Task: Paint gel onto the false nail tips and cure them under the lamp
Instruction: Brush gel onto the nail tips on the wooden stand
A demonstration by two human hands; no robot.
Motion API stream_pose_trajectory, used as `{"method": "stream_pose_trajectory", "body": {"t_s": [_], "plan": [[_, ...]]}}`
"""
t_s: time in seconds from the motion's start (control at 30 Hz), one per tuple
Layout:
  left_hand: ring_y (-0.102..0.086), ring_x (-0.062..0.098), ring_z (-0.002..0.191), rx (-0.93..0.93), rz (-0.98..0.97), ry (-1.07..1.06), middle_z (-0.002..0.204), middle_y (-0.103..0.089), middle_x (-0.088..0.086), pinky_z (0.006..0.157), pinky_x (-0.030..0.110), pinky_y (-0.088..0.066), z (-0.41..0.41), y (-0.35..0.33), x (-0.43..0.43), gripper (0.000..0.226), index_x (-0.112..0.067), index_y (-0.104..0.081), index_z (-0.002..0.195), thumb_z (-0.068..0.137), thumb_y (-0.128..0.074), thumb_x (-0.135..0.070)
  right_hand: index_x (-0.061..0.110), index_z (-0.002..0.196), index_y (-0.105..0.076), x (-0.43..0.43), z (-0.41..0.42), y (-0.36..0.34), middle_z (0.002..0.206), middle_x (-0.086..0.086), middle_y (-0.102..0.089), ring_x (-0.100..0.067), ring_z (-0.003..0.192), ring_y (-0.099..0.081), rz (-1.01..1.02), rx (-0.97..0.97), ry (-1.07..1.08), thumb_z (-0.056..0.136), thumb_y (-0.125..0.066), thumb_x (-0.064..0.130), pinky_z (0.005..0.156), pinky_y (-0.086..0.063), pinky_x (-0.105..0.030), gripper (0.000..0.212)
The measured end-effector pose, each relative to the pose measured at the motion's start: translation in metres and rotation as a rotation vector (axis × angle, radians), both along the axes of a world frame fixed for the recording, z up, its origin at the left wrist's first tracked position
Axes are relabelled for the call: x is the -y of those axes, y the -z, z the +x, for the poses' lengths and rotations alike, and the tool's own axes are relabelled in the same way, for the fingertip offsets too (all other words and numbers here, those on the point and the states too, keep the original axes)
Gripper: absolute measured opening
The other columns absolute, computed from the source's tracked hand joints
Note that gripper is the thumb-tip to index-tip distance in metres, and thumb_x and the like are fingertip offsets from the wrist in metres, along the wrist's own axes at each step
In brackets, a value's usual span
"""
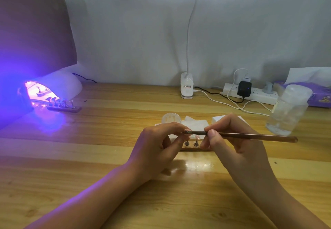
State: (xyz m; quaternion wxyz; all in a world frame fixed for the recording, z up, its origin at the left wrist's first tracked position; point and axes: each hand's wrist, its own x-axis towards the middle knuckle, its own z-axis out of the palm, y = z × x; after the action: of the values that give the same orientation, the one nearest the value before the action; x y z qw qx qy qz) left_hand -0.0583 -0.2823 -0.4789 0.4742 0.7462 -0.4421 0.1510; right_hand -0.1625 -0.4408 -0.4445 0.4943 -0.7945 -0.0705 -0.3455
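Plainly light, stiff and slick, the nail tip [187,131] is pinched by the left hand [157,148]; at its three o'clock, the right hand [238,144] grips the brush [250,136]. Edges are likely safest to hold.

No legible text; label [187,86] on desk-lamp base [186,93] too blurred.

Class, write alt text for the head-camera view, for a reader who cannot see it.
Over a wooden desk, the right hand holds a thin brush to a false nail tip pinched by the left hand. At far left, a curing lamp glows purple, with a strip of nail tips at its mouth.
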Motion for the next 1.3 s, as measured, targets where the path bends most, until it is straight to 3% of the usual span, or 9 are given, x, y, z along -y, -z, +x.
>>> {"method": "stream_pose_trajectory", "body": {"t_s": [0.17,0.3,0.5,0.67,0.8,1.0,1.3], "plan": [[-0.055,0.013,0.044,-0.002,0.001,0.010,0.085,-0.073,-0.008,0.048,0.021,-0.041,-0.001,-0.001,0.000,0.014,-0.014,-0.074,0.103,0.091,-0.069,-0.012,0.019,0.085,-0.063,0.002,0.001,0.000,0.075,0.001,-0.068,-0.018,0.076,-0.069,-0.001,-0.011,0.010,0.080,-0.057,0.038,0.066,-0.058,-0.038,0.021],[-0.049,0.009,0.042,-0.008,0.005,0.003,0.084,-0.073,-0.008,0.049,0.020,-0.036,-0.001,-0.001,0.000,0.011,-0.015,-0.074,0.099,0.091,-0.069,-0.009,0.022,0.083,-0.062,0.004,0.001,0.000,0.074,0.001,-0.067,-0.020,0.076,-0.068,-0.004,-0.019,0.015,0.079,-0.057,0.038,0.072,-0.057,-0.028,0.018],[-0.049,0.008,0.043,-0.007,-0.012,-0.001,0.086,-0.072,-0.011,0.049,0.018,-0.036,-0.001,0.000,0.001,0.010,-0.014,-0.074,0.098,0.091,-0.069,-0.011,0.020,0.082,-0.062,0.005,0.001,-0.002,0.071,-0.001,-0.066,-0.020,0.070,-0.066,-0.004,-0.012,0.019,0.078,-0.057,0.038,0.066,-0.054,-0.035,0.019],[-0.050,0.008,0.043,0.011,-0.036,0.000,0.084,-0.073,-0.011,0.048,0.017,-0.037,0.000,0.000,0.002,0.011,-0.016,-0.074,0.100,0.091,-0.069,-0.014,0.020,0.079,-0.061,0.008,0.000,-0.003,0.066,0.001,-0.065,-0.016,0.068,-0.063,0.005,-0.008,0.046,0.076,-0.056,0.036,0.060,-0.049,-0.016,0.018],[-0.054,0.011,0.044,0.020,-0.050,-0.006,0.080,-0.070,-0.019,0.047,0.020,-0.041,0.000,-0.001,0.002,0.013,-0.017,-0.075,0.101,0.091,-0.068,-0.020,0.016,0.079,-0.061,0.010,0.001,-0.003,0.065,-0.003,-0.066,-0.016,0.064,-0.067,0.078,-0.008,0.080,0.082,-0.059,0.024,0.060,-0.052,-0.019,0.009],[-0.049,0.007,0.041,0.023,-0.021,-0.012,0.073,-0.061,-0.031,0.049,0.014,-0.034,-0.001,-0.001,0.002,0.009,-0.019,-0.075,0.098,0.091,-0.070,-0.018,0.010,0.082,-0.061,0.009,0.002,-0.004,0.066,-0.003,-0.070,-0.010,0.062,-0.069,0.129,-0.025,0.002,0.095,-0.056,0.009,0.058,-0.052,-0.014,0.015],[-0.051,0.005,0.042,0.048,-0.018,-0.023,0.074,-0.062,-0.031,0.047,0.015,-0.036,0.000,0.001,0.002,0.014,-0.021,-0.074,0.100,0.087,-0.071,-0.014,0.016,0.082,-0.061,0.008,0.001,-0.003,0.070,-0.002,-0.070,-0.015,0.069,-0.070,0.029,-0.051,-0.016,0.091,-0.060,0.011,0.063,-0.054,-0.021,0.010]]}}
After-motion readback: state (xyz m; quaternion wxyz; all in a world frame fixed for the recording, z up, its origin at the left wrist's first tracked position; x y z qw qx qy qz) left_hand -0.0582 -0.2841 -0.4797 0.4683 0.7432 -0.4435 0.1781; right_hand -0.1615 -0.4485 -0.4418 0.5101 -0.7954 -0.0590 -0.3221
